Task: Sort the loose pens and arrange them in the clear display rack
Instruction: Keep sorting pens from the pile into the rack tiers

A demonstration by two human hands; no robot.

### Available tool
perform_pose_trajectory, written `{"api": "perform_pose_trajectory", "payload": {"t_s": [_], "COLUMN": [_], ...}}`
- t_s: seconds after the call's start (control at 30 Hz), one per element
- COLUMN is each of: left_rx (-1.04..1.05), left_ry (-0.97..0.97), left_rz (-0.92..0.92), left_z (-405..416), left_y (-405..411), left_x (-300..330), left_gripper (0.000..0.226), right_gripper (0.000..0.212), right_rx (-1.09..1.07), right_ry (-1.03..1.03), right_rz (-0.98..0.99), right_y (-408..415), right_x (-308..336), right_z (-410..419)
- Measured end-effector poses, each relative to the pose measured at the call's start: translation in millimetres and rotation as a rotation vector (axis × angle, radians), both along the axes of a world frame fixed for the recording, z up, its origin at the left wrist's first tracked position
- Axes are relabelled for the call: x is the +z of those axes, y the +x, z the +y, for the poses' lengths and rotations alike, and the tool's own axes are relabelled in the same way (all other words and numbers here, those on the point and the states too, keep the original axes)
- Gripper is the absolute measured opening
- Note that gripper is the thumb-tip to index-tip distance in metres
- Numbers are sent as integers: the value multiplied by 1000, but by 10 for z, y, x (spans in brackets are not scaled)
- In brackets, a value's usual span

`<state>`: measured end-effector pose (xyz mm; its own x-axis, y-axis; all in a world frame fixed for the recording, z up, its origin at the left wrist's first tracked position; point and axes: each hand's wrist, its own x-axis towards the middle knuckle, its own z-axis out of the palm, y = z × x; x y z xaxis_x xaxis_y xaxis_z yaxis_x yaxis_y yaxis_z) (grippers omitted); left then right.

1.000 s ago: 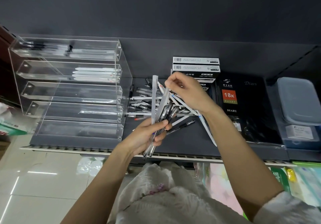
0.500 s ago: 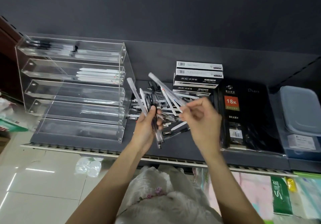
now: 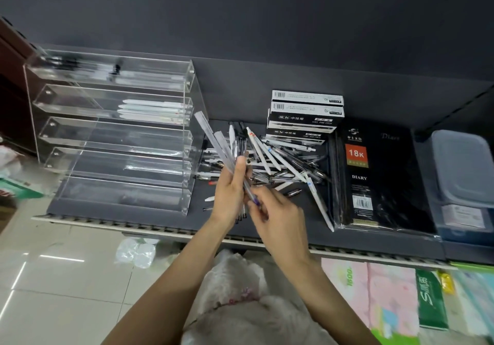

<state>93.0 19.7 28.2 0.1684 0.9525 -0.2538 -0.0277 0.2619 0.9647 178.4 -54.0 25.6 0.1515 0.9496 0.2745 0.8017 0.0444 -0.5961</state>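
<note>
Our left hand (image 3: 230, 197) grips a bundle (image 3: 224, 154) of pens, thumb up along the shafts and fingers wrapped behind, so the bundle fans up and left toward the rack (image 3: 115, 133). We judge it is held like this as a collecting hand: picks of one kind stack there while the other hand feeds it. Our right hand (image 3: 278, 219) sits just beside and below, fingertips pinching the low end of one pen (image 3: 254, 200) with a purple bit at the tip, touching the bundle's bottom. Probably squaring that pen into the bundle; can't tell if it is going in or coming out.

Pose: both forearms come up from the bottom edge and meet over the front of the shelf (image 3: 171, 227). Left wrist straight, palm facing right. Right wrist bent in, knuckles up, fingers curled.

Outward: the pile (image 3: 283, 162) of loose pens lies on the shelf right behind the hands, between rack and diary (image 3: 374, 173), crossed in all directions, still unsorted. One white pen (image 3: 319, 203) strays down by the diary's edge. Pen boxes (image 3: 306, 114) stacked behind the pile. Rack stands left, five stepped tiers: dark pens blurred in the top one, white pens (image 3: 152, 110) in the second, lower ones look nearly bare. Sorted by kind per tier, we judge. A lidded bin (image 3: 462, 168) sits far right.
</note>
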Motion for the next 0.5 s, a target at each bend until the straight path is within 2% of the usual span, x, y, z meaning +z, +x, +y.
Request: {"api": "perform_pose_trajectory", "payload": {"t_s": [0.1,0.17,0.23,0.37,0.5], "left_rx": [-19,-110,-242,-408,-367], "left_ry": [-82,-143,-186,-144,-50], "left_rz": [-64,-60,-52,93,210], "left_z": [38,28,-21,-151,-178], "left_y": [-66,-123,-164,-142,-130], "left_x": [-20,-23,-31,-63,-67], "left_gripper": [21,27,34,32,29], "right_gripper": [16,28,30,52,32], "right_rx": [132,81,35,176,199], "right_ry": [-49,-7,41,-148,-205], "right_rz": [38,169,268,280,237], "right_y": [113,288,464,475,355], "right_x": [100,229,356,491,364], "right_z": [48,199,422,872,1011]}}
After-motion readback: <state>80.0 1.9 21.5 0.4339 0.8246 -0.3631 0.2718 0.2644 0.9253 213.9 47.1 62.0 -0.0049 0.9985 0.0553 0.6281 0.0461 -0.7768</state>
